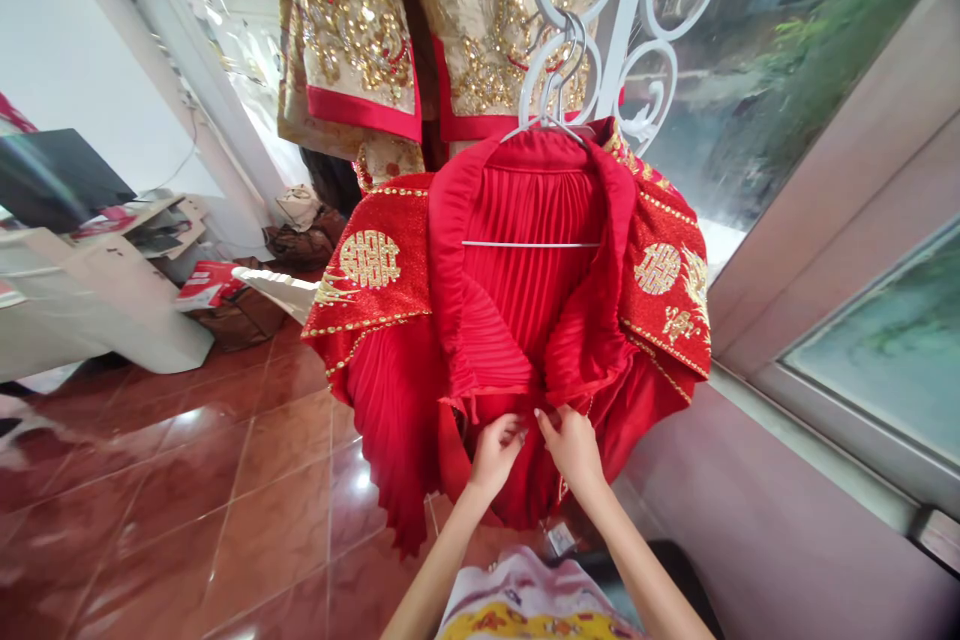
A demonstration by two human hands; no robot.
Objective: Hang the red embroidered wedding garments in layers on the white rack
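Note:
A red pleated garment [517, 300] with gold embroidered panels hangs from a white hanger [551, 115] hooked on a white scrolled metal stand [637, 10]. My left hand [495, 455] pinches the left front edge of the garment near its lower opening. Beside it, almost touching, my right hand [571, 445] grips the right front edge. Both hands press the two edges together at the middle.
A gold and red embroidered garment [420, 30] hangs behind. Glossy red floor tiles [187, 500] spread to the left. White furniture [97, 300] with papers and boxes stands at left. A pink wall and window sill [810, 440] run along the right.

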